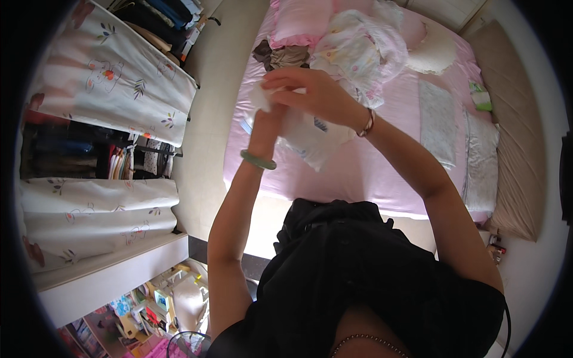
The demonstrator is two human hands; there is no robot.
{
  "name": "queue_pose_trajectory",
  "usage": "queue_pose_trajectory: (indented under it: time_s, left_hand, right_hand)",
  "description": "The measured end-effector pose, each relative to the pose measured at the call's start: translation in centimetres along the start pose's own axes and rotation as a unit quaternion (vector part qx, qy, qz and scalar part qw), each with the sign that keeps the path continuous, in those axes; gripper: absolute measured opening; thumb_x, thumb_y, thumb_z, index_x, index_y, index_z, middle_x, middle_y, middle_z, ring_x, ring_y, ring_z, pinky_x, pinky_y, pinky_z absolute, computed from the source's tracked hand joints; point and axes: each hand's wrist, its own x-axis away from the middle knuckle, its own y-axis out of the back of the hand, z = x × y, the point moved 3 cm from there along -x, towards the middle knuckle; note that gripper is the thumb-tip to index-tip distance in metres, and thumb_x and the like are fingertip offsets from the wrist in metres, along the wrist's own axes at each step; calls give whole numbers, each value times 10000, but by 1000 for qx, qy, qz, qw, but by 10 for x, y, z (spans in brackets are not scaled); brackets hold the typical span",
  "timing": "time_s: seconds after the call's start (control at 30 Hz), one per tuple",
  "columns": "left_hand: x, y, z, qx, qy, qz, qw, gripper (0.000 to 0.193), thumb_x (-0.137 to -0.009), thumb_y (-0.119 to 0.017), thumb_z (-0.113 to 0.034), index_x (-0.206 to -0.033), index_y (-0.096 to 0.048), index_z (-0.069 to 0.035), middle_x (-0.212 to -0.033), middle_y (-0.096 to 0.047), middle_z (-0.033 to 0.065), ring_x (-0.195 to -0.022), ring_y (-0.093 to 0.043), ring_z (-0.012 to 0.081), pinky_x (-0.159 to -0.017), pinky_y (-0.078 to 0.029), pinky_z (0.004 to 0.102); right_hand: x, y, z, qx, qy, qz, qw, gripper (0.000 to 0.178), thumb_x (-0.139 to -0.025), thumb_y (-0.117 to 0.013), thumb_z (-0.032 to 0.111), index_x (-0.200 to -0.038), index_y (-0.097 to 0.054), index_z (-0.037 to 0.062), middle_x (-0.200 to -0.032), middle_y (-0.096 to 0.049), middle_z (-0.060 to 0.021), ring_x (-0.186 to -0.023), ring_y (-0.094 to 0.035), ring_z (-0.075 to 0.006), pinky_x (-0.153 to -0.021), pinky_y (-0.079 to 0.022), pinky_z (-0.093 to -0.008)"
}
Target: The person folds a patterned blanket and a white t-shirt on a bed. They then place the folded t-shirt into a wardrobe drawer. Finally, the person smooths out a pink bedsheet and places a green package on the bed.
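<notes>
Over the near part of a bed with pink sheet, both hands are working close together on a thin white cloth. The right hand is bending over the left one from above. Its fingers are curving, neither spread wide nor making a fist, and a narrow gap is showing between them. Their tips are reaching the white cloth, but I cannot tell whether they are really pinching it. The left hand is standing upright under the right hand, and its fingers are partly hiding and blurring, so I cannot tell how closed they are; the cloth is appearing directly at its upper end. More white fabric, having some dark print, is showing below the hands, and I cannot tell if it is hanging from them or lying on the bed.

A green bangle is circling the left wrist, and a bracelet is circling the right one. Just beyond the hands, a crumpled brown garment is lying beside a pink ruffled pillow. To the right of this, a rumpled white floral quilt is spreading, and farther right a pale grey folded cloth is lying flat.
</notes>
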Motion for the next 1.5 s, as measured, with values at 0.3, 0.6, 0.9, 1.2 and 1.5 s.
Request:
queue_pose_trajectory:
  time_s: [0.3,0.6,0.9,1.2,1.5]
  left_hand:
    - [20,66,-36,738,-25,74,670,549,-982,-393,-486,-1335,-483,-75,-1295,-553,78,-1175,-536,233,-986,-436,386]
    - [22,65,-39,724,-71,111,677,601,-981,-350,-527,-1379,-428,-83,-1323,-532,82,-1192,-526,238,-995,-433,398]
    - [25,52,-59,587,27,48,808,596,-989,-378,-493,-1319,-457,-2,-1228,-576,97,-1108,-579,203,-945,-464,338]
    - [13,50,-33,453,59,-147,877,479,-947,-560,-400,-1203,-565,5,-1111,-623,71,-995,-596,143,-858,-483,270]
    - [12,43,-94,194,-52,47,979,621,-981,-341,-559,-904,-609,-4,-750,-570,9,-737,-502,62,-653,-408,253]
  right_hand:
    - [145,25,-171,-133,-434,-96,886,416,-771,-646,141,-1152,-538,15,-977,-639,-143,-830,-629,-275,-732,-520,-354]
    - [130,45,-160,245,-112,-199,942,304,-854,-567,90,-1153,-587,36,-1033,-639,-81,-960,-593,-151,-824,-491,-298]
    - [14,41,14,-69,30,-117,990,259,-920,-561,170,-1120,-625,17,-1050,-634,-45,-964,-568,-117,-830,-451,-256]
    - [45,103,-38,73,-70,-256,961,366,-859,-671,262,-1109,-570,15,-1075,-627,-71,-962,-603,-161,-876,-460,-291]
    - [3,50,22,162,-35,53,985,415,-800,-736,228,-1150,-606,46,-1068,-647,-51,-1004,-586,-157,-892,-446,-295]
